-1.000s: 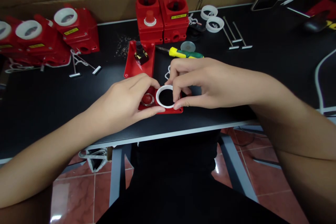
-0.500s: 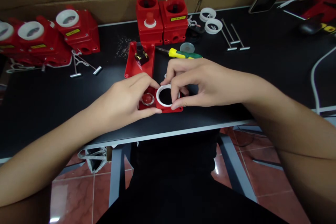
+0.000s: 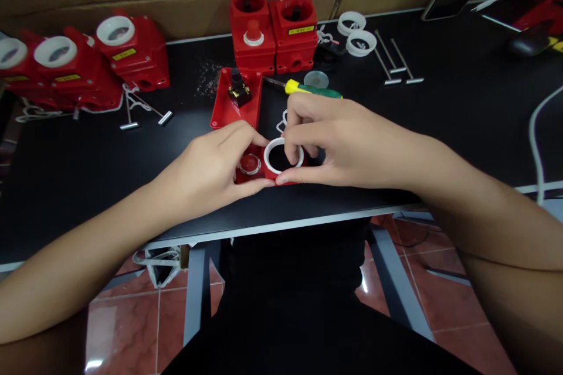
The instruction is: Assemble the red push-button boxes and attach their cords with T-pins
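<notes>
A small red housing cover [image 3: 245, 178] lies near the table's front edge. It has a round red button [image 3: 250, 164] on the left and a white ring [image 3: 267, 158] around a dark opening on the right. My left hand [image 3: 215, 161] spans the cover from the left, thumb at the near side and index finger at the far side by the ring. On the ring's right side, my right hand [image 3: 336, 140] pinches, with its thumb on the near rim and curled fingers over the opening. Its fingers hide part of the ring and the cover's right end.
Behind the hands lie a red tray-like shell [image 3: 224, 106] with a black switch part [image 3: 239, 92], a yellow-green screwdriver [image 3: 308, 89] and a clear disc [image 3: 316, 79]. Red boxes [image 3: 253, 55] stand farther back. Two white rings [image 3: 361, 44] and several metal T-bars [image 3: 391, 64] lie right.
My right thumb has moved left along the ring's near rim, and the fingers have shifted over the opening. My left hand keeps its hold. The view has shifted slightly.
</notes>
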The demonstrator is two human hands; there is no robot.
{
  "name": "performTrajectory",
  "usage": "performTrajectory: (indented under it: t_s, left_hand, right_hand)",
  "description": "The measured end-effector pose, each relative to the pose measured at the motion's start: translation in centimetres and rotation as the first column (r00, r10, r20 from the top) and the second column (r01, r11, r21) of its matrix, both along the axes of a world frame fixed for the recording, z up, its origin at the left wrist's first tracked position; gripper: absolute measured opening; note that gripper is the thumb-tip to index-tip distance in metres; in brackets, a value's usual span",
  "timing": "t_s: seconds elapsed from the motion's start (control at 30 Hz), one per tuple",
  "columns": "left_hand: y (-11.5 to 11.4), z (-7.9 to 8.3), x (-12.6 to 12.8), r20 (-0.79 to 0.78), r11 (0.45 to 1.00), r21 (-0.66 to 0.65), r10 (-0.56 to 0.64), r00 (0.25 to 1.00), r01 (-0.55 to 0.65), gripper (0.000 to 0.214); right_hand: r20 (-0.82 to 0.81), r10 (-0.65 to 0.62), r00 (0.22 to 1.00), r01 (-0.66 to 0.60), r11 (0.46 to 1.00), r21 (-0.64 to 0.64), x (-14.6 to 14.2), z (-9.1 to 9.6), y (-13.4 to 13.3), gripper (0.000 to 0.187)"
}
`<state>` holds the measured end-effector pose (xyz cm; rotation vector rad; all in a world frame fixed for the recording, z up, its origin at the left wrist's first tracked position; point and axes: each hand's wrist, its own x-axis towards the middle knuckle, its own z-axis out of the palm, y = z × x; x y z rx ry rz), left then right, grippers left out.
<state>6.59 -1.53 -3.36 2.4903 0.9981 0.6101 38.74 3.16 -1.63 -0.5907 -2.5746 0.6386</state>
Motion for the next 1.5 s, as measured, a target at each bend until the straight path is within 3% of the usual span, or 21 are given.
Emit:
performTrajectory:
  t_s: [0.2, 0.33, 0.57, 1.0, 1.2, 1.4, 1.5]
  left_hand:
    - [0.2, 0.2, -0.1, -0.026, 0.999, -0.009, -0.045, 0.999, 0.045, 0.037]
    - [0.3, 0.1, -0.2, -0.009, 0.999, 0.012, -0.041, 0.999, 0.041, 0.042]
    - [0.4, 0.0, 0.1, -0.011, 1.000, 0.019, -0.010, 1.000, 0.010, 0.068]
    - [-0.1, 0.0, 0.8, 0.028, 0.999, 0.018, 0.050, 0.998, -0.051, 0.061]
    - [0.4, -0.2, 0.3, 0.045, 0.999, -0.008, 0.034, 0.998, -0.033, 0.066]
    - [0.5, -0.2, -0.1, 0.038, 1.000, 0.012, 0.004, 0.999, -0.005, 0.060]
    - [0.5, -0.2, -0.1, 0.037, 1.000, 0.008, 0.006, 0.999, -0.006, 0.063]
  right_hand:
    - [-0.046, 0.159, 0.986, -0.166, 0.961, -0.222, 0.9, 0.9, 1.2, 0.017]
    - [-0.053, 0.145, 0.988, -0.153, 0.962, -0.225, 0.8, 0.9, 1.2, 0.018]
    - [-0.040, 0.075, 0.996, -0.082, 0.975, -0.208, 0.2, 0.7, 0.9, 0.022]
    - [-0.033, -0.071, 0.997, 0.064, 0.985, -0.162, -0.4, 0.3, -0.1, 0.026]
    - [-0.050, -0.023, 0.998, 0.014, 0.986, -0.165, 0.1, 0.1, 0.8, 0.028]
    - [-0.065, 0.087, 0.994, -0.105, 0.927, -0.360, 1.1, 0.6, 2.1, 0.027]
    - [-0.072, 0.099, 0.993, -0.118, 0.918, -0.378, 1.1, 0.8, 2.2, 0.025]
